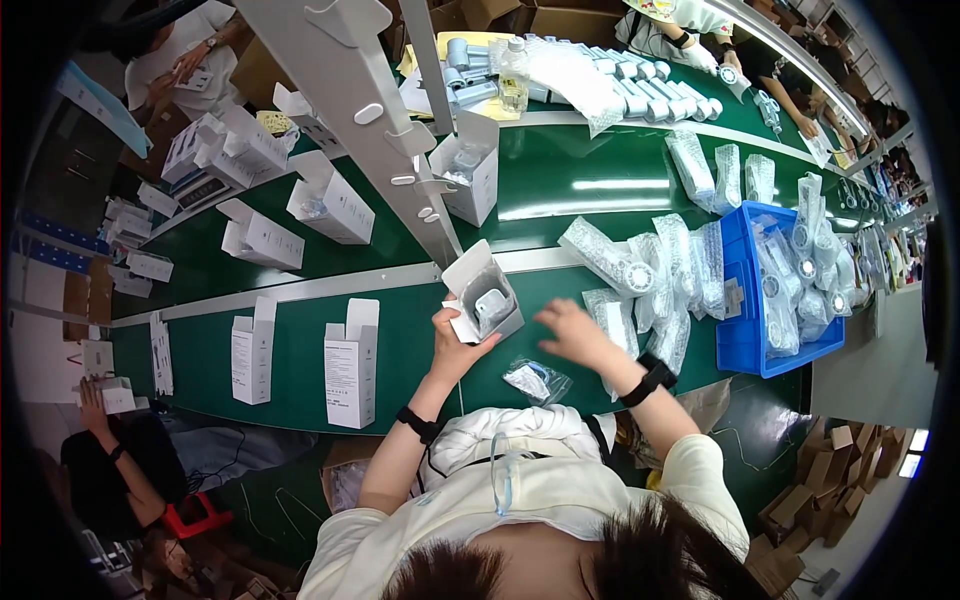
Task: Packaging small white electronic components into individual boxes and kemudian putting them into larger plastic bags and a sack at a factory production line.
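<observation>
My left hand (458, 345) grips an open white carton (511, 322) from its left side, tilted above the green bench. Inside the carton shows a light-coloured rounded item (491, 306), partly in a clear bag. My right hand (577, 332) is in the air just right of the carton, fingers apart and holding nothing. Below it on the bench lies a small clear plastic bag (536, 382) with white and blue parts. Several bubble-wrapped devices (612, 258) with round ends are heaped to the right of my right hand.
A blue crate (735, 300) of wrapped devices stands at the right. White cartons (350, 385) stand open on the left of the bench, with another carton (478, 190) behind the metal post (370, 110). Across the belt lie unwrapped devices (650, 95) and a bottle (514, 75). Other people work nearby.
</observation>
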